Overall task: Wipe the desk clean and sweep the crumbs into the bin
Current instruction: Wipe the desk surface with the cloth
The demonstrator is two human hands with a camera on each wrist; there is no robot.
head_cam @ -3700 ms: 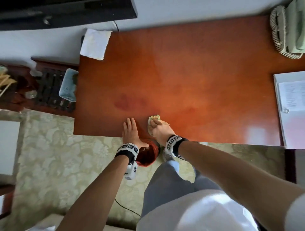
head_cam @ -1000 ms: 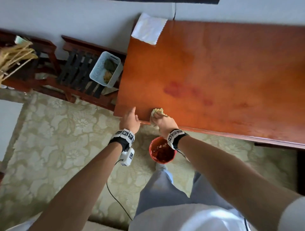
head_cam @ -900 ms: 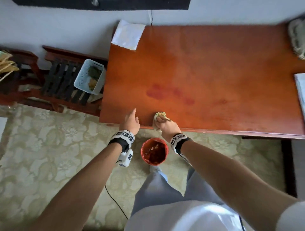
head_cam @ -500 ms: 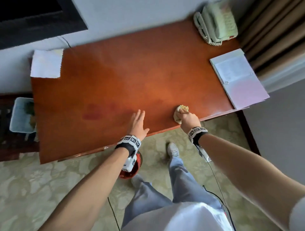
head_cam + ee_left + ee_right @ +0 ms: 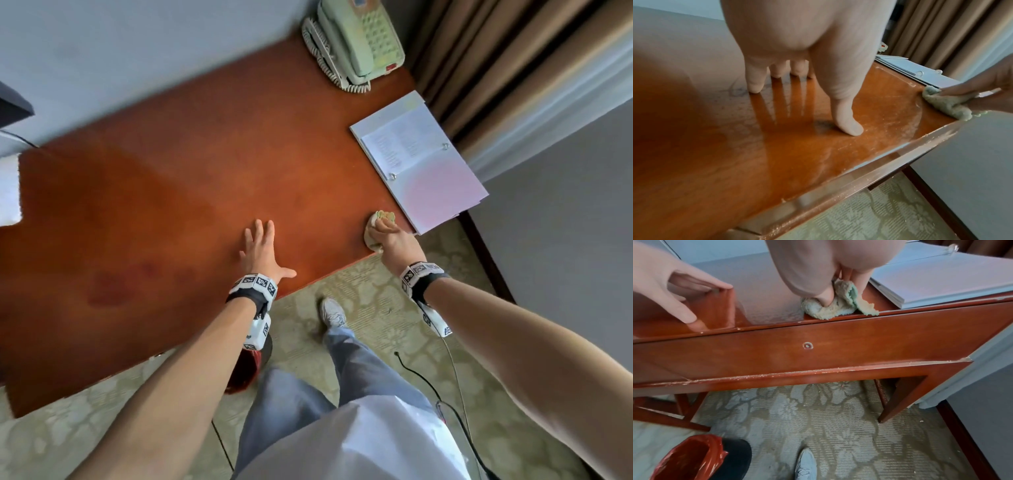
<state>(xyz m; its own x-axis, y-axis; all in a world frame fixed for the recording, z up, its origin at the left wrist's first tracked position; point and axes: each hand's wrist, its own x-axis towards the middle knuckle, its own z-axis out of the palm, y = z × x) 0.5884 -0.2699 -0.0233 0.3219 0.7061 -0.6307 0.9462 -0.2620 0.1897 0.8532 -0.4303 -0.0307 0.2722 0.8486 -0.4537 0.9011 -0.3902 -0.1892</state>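
My right hand [image 5: 388, 236] grips a crumpled pale green cloth [image 5: 381, 219] [image 5: 835, 305] [image 5: 947, 102] and presses it on the red-brown desk [image 5: 191, 178] at its front right corner, beside the binder. My left hand [image 5: 262, 250] [image 5: 797, 78] lies flat on the desk with straight, spread fingers, about a hand's length left of the cloth. A bin with a red liner [image 5: 688, 457] [image 5: 246, 370] stands on the carpet below the desk's front edge, mostly hidden by my left forearm in the head view. Fine crumbs dot the desk's front edge [image 5: 748, 378].
A white ring binder [image 5: 418, 161] lies at the desk's right end, just past the cloth. A pale green telephone [image 5: 356, 41] sits at the back right corner. White paper [image 5: 8, 192] hangs off the left end. Curtains [image 5: 513, 68] hang on the right. My shoe [image 5: 332, 311] and a cable are on the carpet.
My right hand has slid the cloth rightward along the front edge, from above the bin to the right corner by the binder. My left hand moved right too and spread flat on the desk.
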